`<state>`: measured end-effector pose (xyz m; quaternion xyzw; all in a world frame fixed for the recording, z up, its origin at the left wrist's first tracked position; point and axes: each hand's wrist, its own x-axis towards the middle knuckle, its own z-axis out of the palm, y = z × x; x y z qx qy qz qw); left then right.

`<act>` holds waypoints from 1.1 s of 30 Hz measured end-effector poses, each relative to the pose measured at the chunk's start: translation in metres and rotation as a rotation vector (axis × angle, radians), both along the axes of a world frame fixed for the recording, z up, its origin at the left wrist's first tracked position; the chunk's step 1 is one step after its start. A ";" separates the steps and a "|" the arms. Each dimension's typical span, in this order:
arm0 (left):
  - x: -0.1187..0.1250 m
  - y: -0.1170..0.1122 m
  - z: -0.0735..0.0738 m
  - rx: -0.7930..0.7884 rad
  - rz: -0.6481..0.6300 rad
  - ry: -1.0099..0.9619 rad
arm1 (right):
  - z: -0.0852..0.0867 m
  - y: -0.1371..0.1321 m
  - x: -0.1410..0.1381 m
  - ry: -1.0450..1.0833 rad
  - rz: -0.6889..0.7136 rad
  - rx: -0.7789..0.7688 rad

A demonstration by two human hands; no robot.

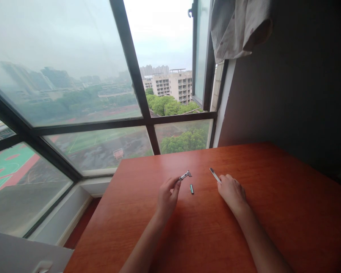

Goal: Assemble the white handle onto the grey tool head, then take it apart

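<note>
My left hand (pixel 167 195) pinches the handle of a silvery razor (pixel 184 175) between thumb and fingers. The razor's head points up and to the right, above the table. Just below that head, a small dark green and silver razor cartridge (pixel 191 189) lies on the table, apart from both hands. My right hand (pixel 233 192) is closed round a slim white brush (pixel 215 175), like a toothbrush, with a dark patch at its far end. The lower part of its handle is hidden in my fingers.
A reddish-brown wooden table (pixel 125 227) stretches under both hands. Beyond its far edge are dark-framed windows (pixel 147 121), one pane swung open. A grey curtain (pixel 233 34) hangs at the upper right beside a dark wall (pixel 295 87).
</note>
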<state>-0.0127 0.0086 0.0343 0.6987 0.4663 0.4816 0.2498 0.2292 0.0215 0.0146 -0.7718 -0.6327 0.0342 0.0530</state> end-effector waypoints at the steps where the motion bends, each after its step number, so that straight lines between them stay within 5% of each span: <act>1: 0.000 0.000 0.000 -0.004 -0.002 -0.003 | 0.000 0.000 0.000 0.001 -0.001 0.004; 25: -0.003 0.001 0.001 -0.007 0.055 -0.029 | -0.001 0.000 0.006 0.009 -0.013 0.076; 29: -0.004 0.001 0.001 -0.045 0.063 -0.061 | -0.004 0.003 -0.008 0.289 0.239 0.230; 33: -0.003 0.001 0.002 -0.063 0.064 -0.091 | -0.006 -0.005 -0.037 0.525 0.560 0.204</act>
